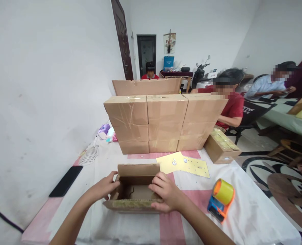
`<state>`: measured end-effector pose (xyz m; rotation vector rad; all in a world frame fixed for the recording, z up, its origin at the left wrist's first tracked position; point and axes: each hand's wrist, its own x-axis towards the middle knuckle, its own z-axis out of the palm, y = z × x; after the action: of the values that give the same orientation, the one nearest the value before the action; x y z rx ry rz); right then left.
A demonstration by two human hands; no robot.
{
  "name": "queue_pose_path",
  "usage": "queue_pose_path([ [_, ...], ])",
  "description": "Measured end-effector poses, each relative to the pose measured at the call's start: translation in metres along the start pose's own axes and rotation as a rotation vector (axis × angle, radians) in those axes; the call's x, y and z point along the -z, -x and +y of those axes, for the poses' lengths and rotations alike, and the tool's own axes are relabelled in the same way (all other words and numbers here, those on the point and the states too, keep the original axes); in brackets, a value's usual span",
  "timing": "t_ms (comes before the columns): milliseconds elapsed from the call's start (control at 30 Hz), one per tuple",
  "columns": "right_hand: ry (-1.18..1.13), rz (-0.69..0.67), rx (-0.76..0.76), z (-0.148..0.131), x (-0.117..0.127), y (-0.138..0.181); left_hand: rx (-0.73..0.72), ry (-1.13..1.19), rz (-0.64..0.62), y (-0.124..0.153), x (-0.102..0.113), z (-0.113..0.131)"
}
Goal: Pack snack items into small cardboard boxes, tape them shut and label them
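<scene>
An open cardboard box (pixel 138 203) sits on the table in front of me, its flaps standing up and its inside showing. At its left end, my left hand (pixel 107 185) grips the wall or end flap, thumb over the edge. My right hand (pixel 166 192) holds the opposite end, fingers reaching over the rim and thumb low at the front corner. A thin dark curved mark or strand shows inside the box; I cannot tell which. To the right lies a tape dispenser (pixel 217 206) with a yellow tape roll (pixel 223 191), apart from my hand.
Several closed cardboard boxes (pixel 166 122) are stacked behind, with another taped box (pixel 222 146) at the right edge. Yellow paper sheets (pixel 184 165) lie in front of the stack. A black phone (pixel 65 181) rests at left by the wall. Co-workers (pixel 232 98) sit beyond.
</scene>
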<state>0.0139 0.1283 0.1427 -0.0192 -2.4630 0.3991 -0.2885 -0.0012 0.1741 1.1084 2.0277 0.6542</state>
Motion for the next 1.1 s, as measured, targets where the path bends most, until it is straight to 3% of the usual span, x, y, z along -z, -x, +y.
queue_pose_path([
  [167,-0.106,-0.008,-0.104,-0.003,0.016,0.022,0.015,0.204,-0.083,0.016,0.004,-0.019],
  [367,-0.128,0.043,-0.247,-0.007,-0.001,0.057,0.143,0.473,-0.05,0.021,-0.05,-0.06],
  [467,-0.184,0.139,-0.281,-0.006,-0.002,0.061,0.154,0.66,0.021,0.023,-0.074,-0.065],
  [600,-0.317,0.279,-0.397,0.001,0.0,0.073,0.171,0.819,0.097,0.025,-0.088,-0.063],
  [800,-0.316,0.56,-0.596,0.009,-0.039,0.146,0.154,1.017,0.115,0.019,-0.113,-0.07],
  [933,-0.533,0.583,-0.771,0.0,-0.051,0.167,0.124,0.816,0.166,0.009,-0.096,-0.081],
  [1033,-0.655,0.701,-0.876,-0.015,-0.038,0.148,0.031,0.629,0.252,-0.004,-0.055,-0.084],
  [1100,-0.557,0.695,-0.934,-0.025,-0.025,0.126,-0.021,0.518,0.33,-0.023,-0.02,-0.083],
])
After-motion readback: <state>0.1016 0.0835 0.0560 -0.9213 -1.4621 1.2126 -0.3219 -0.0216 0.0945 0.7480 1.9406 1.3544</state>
